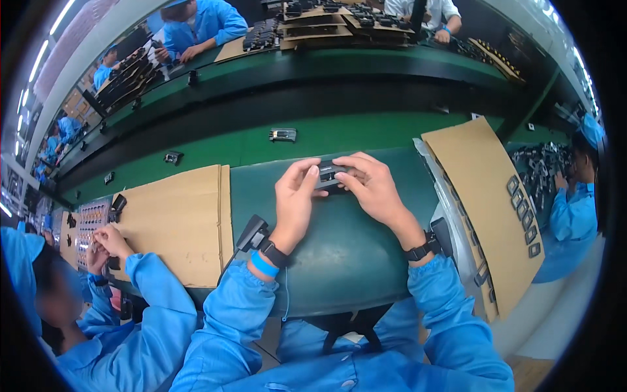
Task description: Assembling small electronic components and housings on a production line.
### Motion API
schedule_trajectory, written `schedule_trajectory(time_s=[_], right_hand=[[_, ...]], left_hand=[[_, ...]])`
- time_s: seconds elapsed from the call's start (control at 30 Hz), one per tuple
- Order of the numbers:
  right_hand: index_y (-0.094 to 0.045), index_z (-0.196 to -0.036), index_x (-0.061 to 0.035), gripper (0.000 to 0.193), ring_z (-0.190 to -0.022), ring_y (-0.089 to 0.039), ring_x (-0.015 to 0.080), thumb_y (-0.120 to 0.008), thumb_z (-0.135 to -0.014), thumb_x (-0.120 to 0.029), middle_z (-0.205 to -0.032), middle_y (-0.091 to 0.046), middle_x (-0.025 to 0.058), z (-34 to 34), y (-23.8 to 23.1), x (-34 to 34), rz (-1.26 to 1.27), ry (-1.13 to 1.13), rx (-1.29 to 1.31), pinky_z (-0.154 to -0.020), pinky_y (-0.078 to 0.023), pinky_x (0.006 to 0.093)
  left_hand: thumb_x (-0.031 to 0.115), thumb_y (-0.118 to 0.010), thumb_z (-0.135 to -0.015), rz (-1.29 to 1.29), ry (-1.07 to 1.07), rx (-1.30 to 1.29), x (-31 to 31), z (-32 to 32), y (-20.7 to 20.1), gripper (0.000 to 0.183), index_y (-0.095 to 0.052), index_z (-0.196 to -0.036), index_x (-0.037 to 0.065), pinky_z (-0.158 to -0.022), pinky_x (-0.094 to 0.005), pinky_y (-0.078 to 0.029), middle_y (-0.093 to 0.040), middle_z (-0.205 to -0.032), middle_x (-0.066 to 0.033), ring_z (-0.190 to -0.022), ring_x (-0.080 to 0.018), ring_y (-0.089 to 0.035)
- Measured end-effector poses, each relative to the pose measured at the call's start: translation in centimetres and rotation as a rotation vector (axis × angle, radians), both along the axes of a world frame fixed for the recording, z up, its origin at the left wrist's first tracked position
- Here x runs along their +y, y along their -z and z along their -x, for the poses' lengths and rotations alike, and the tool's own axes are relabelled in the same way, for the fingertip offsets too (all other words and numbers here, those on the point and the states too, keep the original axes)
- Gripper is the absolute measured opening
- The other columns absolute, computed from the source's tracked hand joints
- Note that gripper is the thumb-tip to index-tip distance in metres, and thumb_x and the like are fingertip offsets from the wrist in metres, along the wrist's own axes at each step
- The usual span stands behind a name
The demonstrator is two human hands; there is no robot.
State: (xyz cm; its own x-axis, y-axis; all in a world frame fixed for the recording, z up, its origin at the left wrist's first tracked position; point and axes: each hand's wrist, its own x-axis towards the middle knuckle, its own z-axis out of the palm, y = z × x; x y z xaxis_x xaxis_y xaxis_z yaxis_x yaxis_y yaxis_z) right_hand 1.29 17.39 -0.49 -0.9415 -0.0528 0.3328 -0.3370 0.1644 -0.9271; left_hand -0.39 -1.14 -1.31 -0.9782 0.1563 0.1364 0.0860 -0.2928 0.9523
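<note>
Together, my left hand [292, 202] and right hand [375, 189] pinch a small black part [330, 173] between thumbs and fingers, above the green work surface [346, 261].

Looks bright and softly shiny on the green mat [346, 274]; glows white from ceiling tubes [40, 60] far to its left; sinks into shadow under the shelf [261, 62] beyond it; bends and blackens toward the edges.
</note>
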Motion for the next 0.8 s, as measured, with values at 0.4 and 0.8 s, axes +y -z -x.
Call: schedule_trajectory(time_s=[0.4,0.8], right_hand=[[-0.07,-0.126,-0.0006,0.043,-0.081,-0.066,0.0229,-0.082,-0.084,0.001,-0.105,-0.064,0.0111,-0.6,-0.7,0.9,-0.378,0.023,0.269,-0.074,-0.056,0.0346],[-0.071,-0.127,-0.0043,0.043,-0.088,-0.067,0.0308,-0.082,-0.085,-0.004,-0.107,-0.066,0.0115,-0.5,0.1,0.8,-0.454,0.078,0.328,-0.078,-0.056,0.0394]], left_hand=[[0.014,-0.058,-0.11,0.042,0.04,0.028,-0.3,0.5,0.5,0.027,-0.066,-0.13,-0.002,-0.081,-0.0321,-0.064,-0.073,-0.111,-0.0108,-0.097,-0.0148,-0.072],[0.01,-0.057,-0.109,0.029,0.113,0.055,-0.4,0.5,1.0,0.028,-0.064,-0.134,-0.003,-0.092,-0.0344,-0.062,-0.073,-0.119,-0.0117,-0.107,-0.0166,-0.072]])
